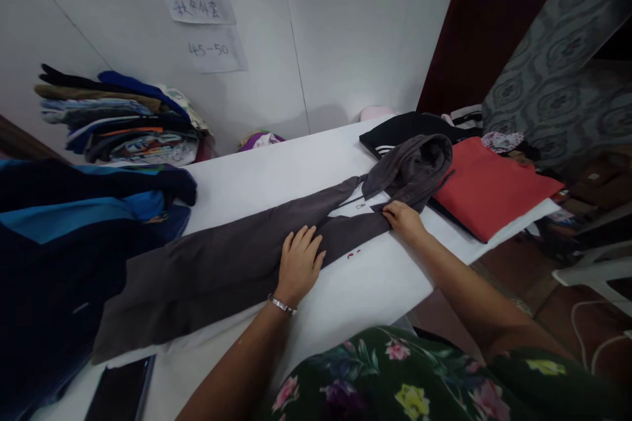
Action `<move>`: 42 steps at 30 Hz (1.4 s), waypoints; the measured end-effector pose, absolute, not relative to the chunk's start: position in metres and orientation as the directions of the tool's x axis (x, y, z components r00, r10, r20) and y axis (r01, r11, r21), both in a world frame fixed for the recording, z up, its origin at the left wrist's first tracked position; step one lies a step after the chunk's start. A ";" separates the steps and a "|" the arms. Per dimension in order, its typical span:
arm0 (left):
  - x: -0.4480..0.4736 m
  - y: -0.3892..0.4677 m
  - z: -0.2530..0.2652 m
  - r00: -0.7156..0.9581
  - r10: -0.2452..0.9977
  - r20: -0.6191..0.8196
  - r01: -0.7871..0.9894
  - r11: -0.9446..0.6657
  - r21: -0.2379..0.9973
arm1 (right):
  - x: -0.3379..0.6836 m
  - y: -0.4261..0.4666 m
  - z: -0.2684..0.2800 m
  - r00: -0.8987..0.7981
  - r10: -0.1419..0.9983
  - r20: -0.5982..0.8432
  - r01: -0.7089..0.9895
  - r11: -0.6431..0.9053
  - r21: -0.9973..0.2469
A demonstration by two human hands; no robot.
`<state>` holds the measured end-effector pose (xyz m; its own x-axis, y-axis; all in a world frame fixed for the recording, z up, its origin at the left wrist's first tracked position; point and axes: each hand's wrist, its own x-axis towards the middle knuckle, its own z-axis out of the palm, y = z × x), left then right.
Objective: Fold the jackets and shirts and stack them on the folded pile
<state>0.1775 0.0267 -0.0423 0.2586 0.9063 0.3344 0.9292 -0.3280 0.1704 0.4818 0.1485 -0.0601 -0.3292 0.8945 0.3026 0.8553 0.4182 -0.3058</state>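
Note:
A dark grey hooded jacket [217, 263] lies stretched along the white table, folded into a long narrow strip. Its hood [412, 164] points to the right, and a white lining with a zipper pull [359, 204] shows at the neck. My left hand [299, 262] rests flat on the jacket's middle, fingers spread, with a bracelet on the wrist. Near the collar, my right hand [402, 218] pinches the jacket's edge between thumb and fingers. White fabric peeks out along the near lower edge of the strip.
To the right sit a folded red garment [494, 184] and a black garment with white stripes [395, 135]. A stack of folded clothes [128, 122] stands at the back left. Navy and blue clothes [54, 263] cover the left end, beside a dark phone-like object [121, 389].

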 end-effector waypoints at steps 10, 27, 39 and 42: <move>0.176 0.030 -0.050 0.213 0.934 0.287 0.951 -0.265 0.158 | 0.372 0.096 -0.025 -0.722 0.591 0.360 0.537 0.806 -0.248; 0.166 0.034 -0.053 0.164 0.947 0.275 0.978 -0.193 0.082 | 0.343 0.118 -0.045 -0.742 0.665 0.088 0.598 0.716 -0.360; 0.160 0.037 -0.062 0.187 0.931 0.315 0.976 -0.212 0.049 | 0.436 0.117 -0.050 -0.441 0.887 0.138 0.849 0.462 -0.255; 0.161 0.037 -0.062 0.177 0.937 0.301 0.975 -0.208 0.073 | 0.460 0.115 -0.058 -0.342 0.926 0.158 0.911 0.368 -0.187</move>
<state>0.1606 0.0373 -0.0621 0.1775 0.9371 0.3007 0.9753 -0.2082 0.0732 0.4601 0.1147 -0.0583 -0.3423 0.9263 0.1578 0.9107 0.3684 -0.1867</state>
